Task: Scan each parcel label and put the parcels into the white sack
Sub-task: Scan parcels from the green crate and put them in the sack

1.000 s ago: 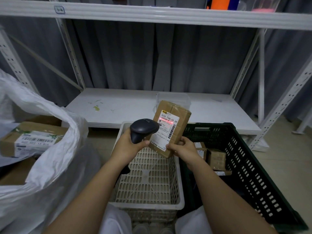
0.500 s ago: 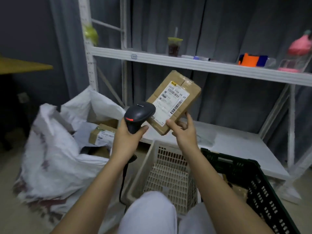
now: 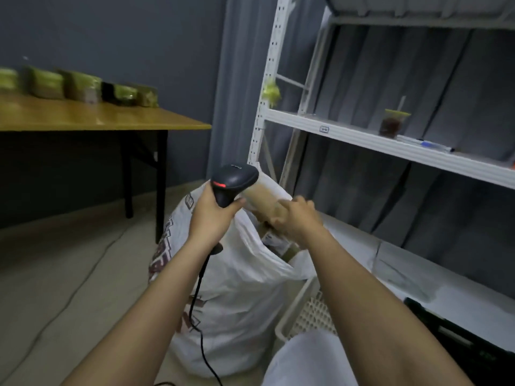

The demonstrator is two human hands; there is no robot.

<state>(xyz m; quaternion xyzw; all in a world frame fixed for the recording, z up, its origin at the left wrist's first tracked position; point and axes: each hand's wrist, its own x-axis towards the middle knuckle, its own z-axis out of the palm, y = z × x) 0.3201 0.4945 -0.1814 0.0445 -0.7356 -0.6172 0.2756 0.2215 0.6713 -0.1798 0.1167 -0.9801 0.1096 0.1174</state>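
the left hand (image 3: 211, 215) is gripping the handle of a black scanner (image 3: 232, 183), fingers wrapped around it, holding it upright above the near rim of the white sack (image 3: 237, 296). a red light is glowing on the scanner's head, and its black cable (image 3: 199, 310) is hanging down in front of the sack toward the floor. the right hand (image 3: 296, 218) is grasping a brown cardboard parcel (image 3: 263, 200), fingers curled over its near end; the parcel is lying tilted just over the sack's open mouth, its far end hidden behind the scanner, and motion blur is softening its edges. inside the opening, below the right hand, another parcel with a white label (image 3: 274, 242) is showing among the folds. the sack is standing on the floor beside a white plastic basket (image 3: 305, 310), with a dark crate (image 3: 451, 338) lying farther right. a white metal shelving unit (image 3: 362, 137) is rising behind, carrying a drink cup with a straw (image 3: 391, 123) and a pen (image 3: 434, 146). at the left, a wooden table (image 3: 83, 118) is bearing a row of greenish packages (image 3: 80, 87), blurred.
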